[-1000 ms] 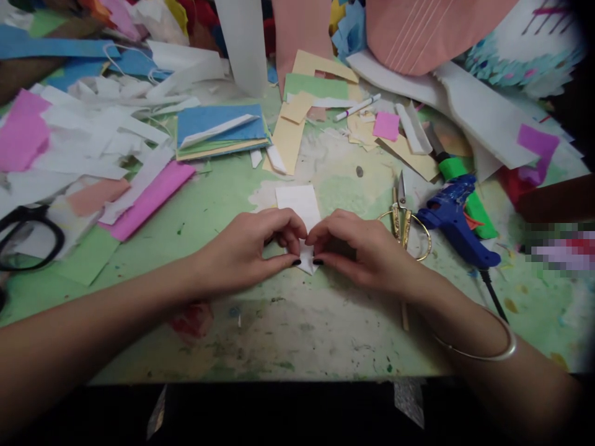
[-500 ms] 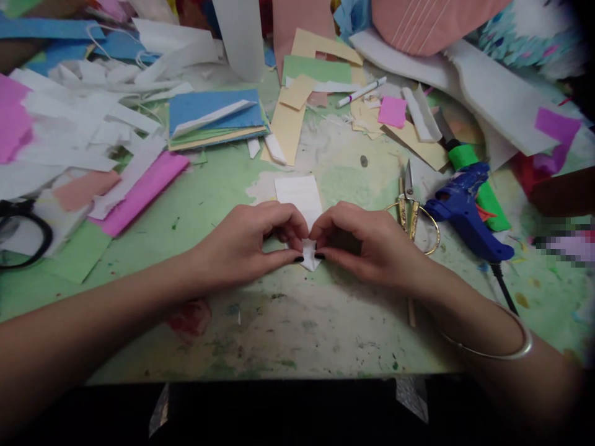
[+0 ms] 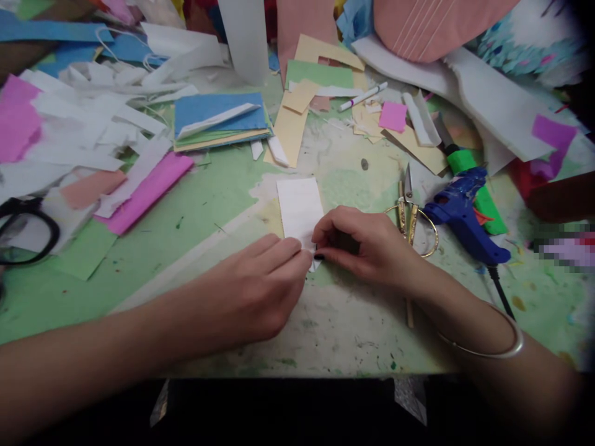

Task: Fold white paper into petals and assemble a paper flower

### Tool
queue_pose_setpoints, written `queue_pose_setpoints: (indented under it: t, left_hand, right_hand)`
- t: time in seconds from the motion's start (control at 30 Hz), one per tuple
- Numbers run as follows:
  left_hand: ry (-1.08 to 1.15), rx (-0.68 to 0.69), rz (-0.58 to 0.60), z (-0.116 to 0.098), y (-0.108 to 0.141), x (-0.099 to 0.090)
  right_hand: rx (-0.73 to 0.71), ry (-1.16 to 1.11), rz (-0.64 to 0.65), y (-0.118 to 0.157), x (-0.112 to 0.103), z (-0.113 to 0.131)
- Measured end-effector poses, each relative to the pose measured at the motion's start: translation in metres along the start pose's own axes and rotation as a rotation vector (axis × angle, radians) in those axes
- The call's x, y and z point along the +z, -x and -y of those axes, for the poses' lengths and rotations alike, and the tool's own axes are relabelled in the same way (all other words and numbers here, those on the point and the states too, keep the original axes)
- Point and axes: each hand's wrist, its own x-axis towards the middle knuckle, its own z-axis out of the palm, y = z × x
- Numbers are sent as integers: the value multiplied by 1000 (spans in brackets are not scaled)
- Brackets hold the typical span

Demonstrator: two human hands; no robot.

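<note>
A small white paper strip (image 3: 300, 204) lies on the table in front of me, its near end narrowed to a folded tip between my fingers. My left hand (image 3: 267, 282) is closed over the left side of that near end, knuckles up, its thumb hidden beneath. With thumb and forefinger my right hand (image 3: 360, 248) pinches the right edge of the same end; a bangle sits on that wrist. Right of this hand lie gold-handled scissors (image 3: 409, 214), partly over a thin stick (image 3: 409, 313).
A blue glue gun (image 3: 467, 214) with its cord lies at the right. Stacked coloured paper (image 3: 218, 118) and a pen (image 3: 363, 96) are farther back. White paper scraps (image 3: 79, 124) heap at the left, near black-handled scissors (image 3: 51, 232). The table's front edge runs below my hands.
My left hand has rolled over from an open-sided pinch to knuckles up and come nearer to me. More of the white paper shows. My right hand stays almost in place.
</note>
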Motion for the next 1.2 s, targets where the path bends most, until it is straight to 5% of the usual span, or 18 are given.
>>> queue_pose_setpoints:
  t: [0.13,0.47,0.63,0.87,1.2]
  left_hand:
    - [-230,3,-41,-15,6,-1]
    - [-213,-41,-108,-12,14,7]
    - [-7,-83,-84,-4,14,10]
    - [302,-353,-191,11,2,17]
    - [448,-522,-61,17,-6,12]
  right_hand:
    - [4,-5,0,0,0,1]
    - [29,23,28,0,-3,2]
    - [19,30,25,0,-1,3]
    - [27,24,20,0,-1,2]
    - [28,-4,10,-2,0,2]
